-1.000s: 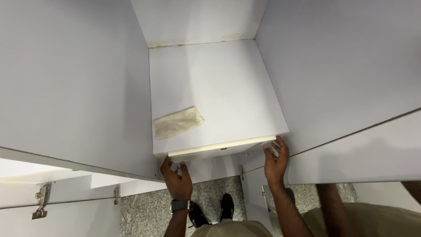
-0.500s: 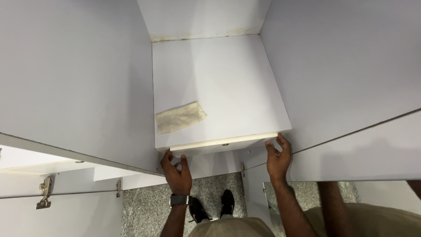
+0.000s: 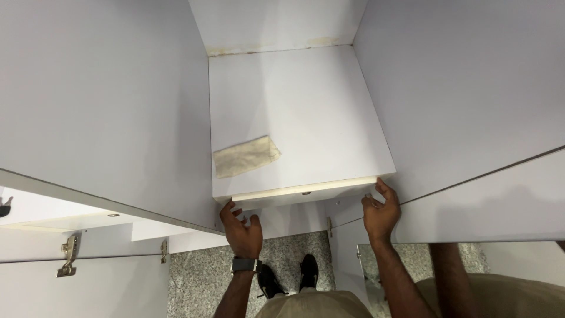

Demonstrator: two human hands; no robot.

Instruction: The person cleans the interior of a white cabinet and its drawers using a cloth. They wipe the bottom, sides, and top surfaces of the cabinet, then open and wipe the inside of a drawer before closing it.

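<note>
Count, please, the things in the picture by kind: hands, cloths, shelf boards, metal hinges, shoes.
Hands: 2, left hand and right hand
Cloths: 1, beige cloth
Shelf boards: 1, white shelf
Metal hinges: 2, and
Shoes: 2, and
Total: 8

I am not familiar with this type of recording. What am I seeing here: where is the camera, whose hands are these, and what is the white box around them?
The camera sits on a person's head and looks down, so the two bare hands at the bottom are that person's own. You also see their black shoes on a speckled grey floor.

The white box is the inside of a cabinet: two side walls, a back wall and one white shelf. On the shelf lies a folded beige cloth, near its front left part. Nothing else lies there.

The left hand, with a watch at the wrist, is under the shelf's front left corner, fingers spread. The right hand touches the front right corner. Neither hand holds a loose object.

At the far left, metal hinges show on an open door.
</note>
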